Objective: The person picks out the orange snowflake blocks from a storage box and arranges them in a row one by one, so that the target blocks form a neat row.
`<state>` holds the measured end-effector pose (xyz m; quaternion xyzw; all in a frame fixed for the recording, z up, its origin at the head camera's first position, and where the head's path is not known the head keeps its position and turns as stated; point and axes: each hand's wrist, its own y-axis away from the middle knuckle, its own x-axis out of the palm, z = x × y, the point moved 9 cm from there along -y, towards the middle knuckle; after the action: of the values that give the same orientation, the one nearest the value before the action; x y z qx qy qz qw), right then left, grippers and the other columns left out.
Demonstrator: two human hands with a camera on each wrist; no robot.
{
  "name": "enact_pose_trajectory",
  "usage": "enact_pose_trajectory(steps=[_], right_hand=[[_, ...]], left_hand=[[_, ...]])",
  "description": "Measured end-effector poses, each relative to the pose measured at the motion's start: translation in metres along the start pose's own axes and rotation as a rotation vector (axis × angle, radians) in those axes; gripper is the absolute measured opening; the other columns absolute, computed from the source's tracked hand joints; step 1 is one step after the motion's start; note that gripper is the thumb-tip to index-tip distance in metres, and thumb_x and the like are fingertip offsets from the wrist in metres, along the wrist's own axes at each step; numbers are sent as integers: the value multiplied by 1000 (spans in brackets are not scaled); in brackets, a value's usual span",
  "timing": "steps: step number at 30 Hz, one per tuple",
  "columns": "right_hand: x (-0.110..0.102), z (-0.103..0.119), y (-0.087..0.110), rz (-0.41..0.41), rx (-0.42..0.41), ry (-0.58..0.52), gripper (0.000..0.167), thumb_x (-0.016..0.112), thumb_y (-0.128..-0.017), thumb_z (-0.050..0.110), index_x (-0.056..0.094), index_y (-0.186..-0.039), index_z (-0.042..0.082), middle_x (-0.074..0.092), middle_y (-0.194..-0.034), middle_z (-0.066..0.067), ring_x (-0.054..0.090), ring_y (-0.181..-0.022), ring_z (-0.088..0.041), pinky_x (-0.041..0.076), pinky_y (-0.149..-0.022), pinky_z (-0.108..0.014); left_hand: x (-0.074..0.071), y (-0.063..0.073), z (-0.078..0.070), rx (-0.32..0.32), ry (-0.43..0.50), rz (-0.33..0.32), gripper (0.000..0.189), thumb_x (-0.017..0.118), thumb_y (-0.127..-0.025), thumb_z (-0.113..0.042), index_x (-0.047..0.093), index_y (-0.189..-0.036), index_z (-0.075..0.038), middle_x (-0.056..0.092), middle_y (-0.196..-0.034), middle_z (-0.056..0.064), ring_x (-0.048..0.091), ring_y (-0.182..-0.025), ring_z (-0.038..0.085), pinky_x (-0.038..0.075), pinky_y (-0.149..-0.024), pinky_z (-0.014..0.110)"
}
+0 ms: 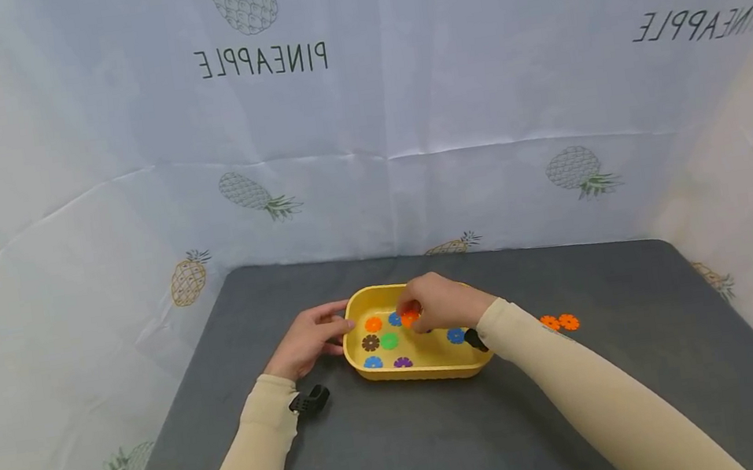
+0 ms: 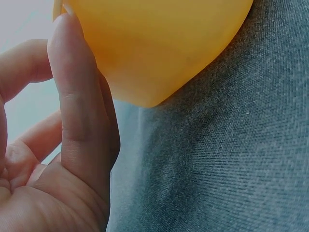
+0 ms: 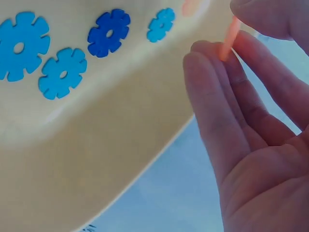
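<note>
A yellow plastic tray [image 1: 423, 375] stands on the dark table. At its left end my left hand [image 1: 306, 341] holds the rim, with the thumb over the edge and the other fingers along the outer wall. Over the inside of the tray, my right hand [image 1: 448, 302] pinches an orange notched flower disc [image 3: 230, 38] edge-on between thumb and fingers. Below lie more discs: an orange one [image 1: 373, 324], a brown one [image 1: 371, 343], a green one [image 1: 389, 340], a purple one [image 1: 403, 362] and several blue ones [image 3: 63, 73].
Two orange discs [image 1: 569, 321] lie on the table [image 1: 404, 446] to the right of the tray, partly behind the right sleeve. A white pineapple-print cloth [image 1: 388, 106] hangs behind the table and along its sides.
</note>
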<state>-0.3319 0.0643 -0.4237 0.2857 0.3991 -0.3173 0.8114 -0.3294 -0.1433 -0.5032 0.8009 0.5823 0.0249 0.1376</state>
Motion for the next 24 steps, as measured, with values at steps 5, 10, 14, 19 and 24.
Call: enact_pose_trajectory(steps=[5,10,14,19,24], right_hand=[[-12,-6,15,-83,-19,-76,31,82,-93,9,80,-124,10,71,-118,-2,67,-101,-16,63,-87,-31],[-23,-20,35,-186,-14,-151,30,82,-95,13,80,-125,15,72,-117,2,70,-101,-14,63,-92,-33],[-31,-36,56,-269,47,-226,33,84,-95,15,79,-127,17,73,-117,4,69,-103,-15,63,-96,-38],[-36,-57,78,-358,80,-252,34,85,-95,16,79,-128,16,73,-121,2,66,-105,-18,62,-99,-42],[-36,-77,96,-415,98,-275,33,84,-96,18,78,-129,16,73,-125,-1,68,-104,-18,62,-96,-39]], left_hand=[[0,-1,2,-3,5,0,63,77,-101,-23,56,-159,-15,71,-114,16,70,-92,24,66,-76,33],[0,0,3,-9,17,2,65,78,-100,-24,54,-160,-15,70,-110,13,70,-91,23,66,-77,32],[0,-1,3,-7,18,6,67,79,-99,-25,54,-160,-15,71,-110,13,71,-91,23,66,-76,32],[-1,-1,4,-5,13,5,68,81,-98,-28,54,-160,-15,73,-111,14,70,-91,24,66,-76,32],[-1,0,6,-9,3,12,69,81,-99,-29,53,-161,-16,73,-111,14,70,-91,23,66,-77,33]])
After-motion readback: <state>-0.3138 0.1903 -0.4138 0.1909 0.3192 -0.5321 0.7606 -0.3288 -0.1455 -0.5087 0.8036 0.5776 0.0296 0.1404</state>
